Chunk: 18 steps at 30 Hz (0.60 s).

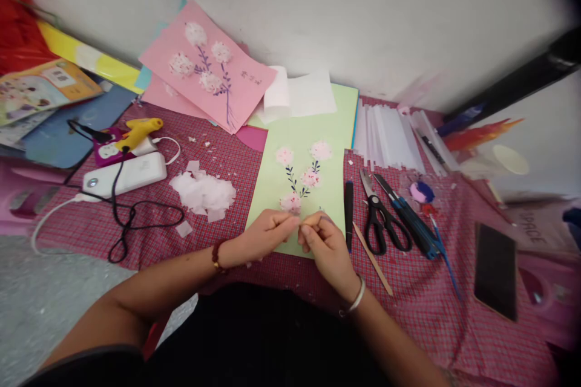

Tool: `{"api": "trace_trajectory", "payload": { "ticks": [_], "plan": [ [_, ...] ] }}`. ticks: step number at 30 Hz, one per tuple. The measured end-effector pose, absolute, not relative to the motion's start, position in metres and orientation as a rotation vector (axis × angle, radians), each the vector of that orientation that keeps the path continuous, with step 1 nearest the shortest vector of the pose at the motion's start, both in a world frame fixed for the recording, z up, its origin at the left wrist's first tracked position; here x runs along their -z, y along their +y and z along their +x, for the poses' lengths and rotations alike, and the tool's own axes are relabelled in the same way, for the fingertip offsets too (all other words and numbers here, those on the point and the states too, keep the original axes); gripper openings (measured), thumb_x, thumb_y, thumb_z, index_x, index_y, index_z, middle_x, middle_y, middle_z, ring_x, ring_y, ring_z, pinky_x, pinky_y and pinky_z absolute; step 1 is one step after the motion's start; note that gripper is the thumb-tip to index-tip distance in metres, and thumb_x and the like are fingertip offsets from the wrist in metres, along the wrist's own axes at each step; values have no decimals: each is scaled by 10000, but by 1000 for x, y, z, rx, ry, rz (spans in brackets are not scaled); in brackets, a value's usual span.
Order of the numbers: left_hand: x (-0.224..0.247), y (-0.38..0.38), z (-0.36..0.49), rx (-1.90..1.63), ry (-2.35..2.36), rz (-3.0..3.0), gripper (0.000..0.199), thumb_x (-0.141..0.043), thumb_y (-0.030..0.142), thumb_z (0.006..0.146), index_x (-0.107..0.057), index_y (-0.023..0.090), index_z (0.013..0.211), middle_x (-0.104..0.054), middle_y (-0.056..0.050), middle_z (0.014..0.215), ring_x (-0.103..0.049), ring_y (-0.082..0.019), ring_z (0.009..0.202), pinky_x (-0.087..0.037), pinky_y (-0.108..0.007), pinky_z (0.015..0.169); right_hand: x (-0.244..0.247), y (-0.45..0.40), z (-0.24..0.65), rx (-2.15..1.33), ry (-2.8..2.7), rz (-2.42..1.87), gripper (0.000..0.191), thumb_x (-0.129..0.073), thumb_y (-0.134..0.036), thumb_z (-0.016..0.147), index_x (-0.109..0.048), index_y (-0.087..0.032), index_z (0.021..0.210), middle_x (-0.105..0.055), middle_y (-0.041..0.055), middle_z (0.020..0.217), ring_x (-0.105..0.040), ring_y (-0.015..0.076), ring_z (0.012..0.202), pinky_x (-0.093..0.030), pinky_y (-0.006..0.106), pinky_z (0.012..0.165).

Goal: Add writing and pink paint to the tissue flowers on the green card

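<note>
My left hand (271, 231) and my right hand (323, 242) meet over the lower part of a light green sheet (272, 181). The fingers of both are pinched together, nearly touching at the tips; whatever is between them is too small to make out. On the sheet are pink-white paper blossoms (311, 178) with dark painted stems and leaves. One blossom (290, 202) lies just beyond my fingertips. Left of the sheet is a pile of small white paper pieces (204, 192).
To the right lie a black marker (348, 214), scissors (376, 217), a wooden stick (373, 259), a blue cutter (415, 224), a paintbrush (447, 260) and a phone (495, 270). A yellow glue gun (140, 132) and cables are at left; pink flower artwork (209, 66) sits behind.
</note>
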<state>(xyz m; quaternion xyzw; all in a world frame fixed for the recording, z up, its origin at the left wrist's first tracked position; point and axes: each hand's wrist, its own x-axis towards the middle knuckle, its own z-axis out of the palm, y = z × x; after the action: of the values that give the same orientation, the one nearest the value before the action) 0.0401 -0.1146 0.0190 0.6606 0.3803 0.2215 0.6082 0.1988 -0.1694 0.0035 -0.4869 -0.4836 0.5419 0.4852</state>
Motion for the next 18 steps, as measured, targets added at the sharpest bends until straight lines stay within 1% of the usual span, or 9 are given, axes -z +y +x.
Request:
{"api": "trace_trajectory", "payload": {
  "ticks": [2,5,8,10,14,16,18],
  "plan": [
    [-19,-117,40,-557,809,1599,417,-415,368,929,-399,185,555,-355,60,524,-328,-86,499,-275,-226,504,-3,-171,198,-1357,-1172,-1156,233,-571,-363,916,-542,-201,750,-501,-23,711,-483,107,555,-412,234,517],
    [-17,-117,40,-601,708,1651,434,-398,361,947,-401,184,550,-381,51,529,-362,-90,513,-312,-225,534,-5,-173,198,-1321,-1275,-1117,272,-521,-353,951,-531,-202,724,-495,-20,687,-489,116,578,-422,245,553],
    [-16,-115,40,-601,590,1663,461,-367,365,978,-513,169,587,-515,21,562,-463,-103,542,-392,-231,601,-8,-175,198,-1198,-1427,-1111,341,-443,-311,987,-518,-202,673,-485,-15,658,-493,129,616,-419,260,614],
    [-15,-113,40,-585,545,1683,477,-339,368,996,-584,162,641,-604,-5,614,-522,-114,574,-429,-237,646,-7,-176,199,-1188,-1459,-1121,356,-427,-302,992,-511,-204,660,-484,-16,651,-487,131,619,-408,261,623],
    [-15,-112,38,-489,515,1796,521,-279,349,1021,-671,163,732,-706,-38,722,-602,-131,675,-455,-251,742,-2,-176,201,-1369,-1390,-1126,361,-403,-333,995,-458,-215,658,-458,-37,585,-453,126,552,-399,264,610],
    [-14,-113,38,-475,528,1855,527,-268,340,1026,-688,170,756,-728,-41,760,-621,-139,718,-451,-259,785,-1,-175,201,-1442,-1343,-1116,347,-408,-338,985,-443,-219,662,-446,-48,557,-430,121,516,-394,263,590],
    [-13,-115,38,-493,557,1888,516,-274,339,1026,-686,172,765,-735,-43,775,-629,-144,735,-448,-263,793,-2,-174,201,-1465,-1317,-1110,340,-422,-335,973,-440,-219,654,-442,-50,548,-419,119,499,-386,262,568]
  ]
}}
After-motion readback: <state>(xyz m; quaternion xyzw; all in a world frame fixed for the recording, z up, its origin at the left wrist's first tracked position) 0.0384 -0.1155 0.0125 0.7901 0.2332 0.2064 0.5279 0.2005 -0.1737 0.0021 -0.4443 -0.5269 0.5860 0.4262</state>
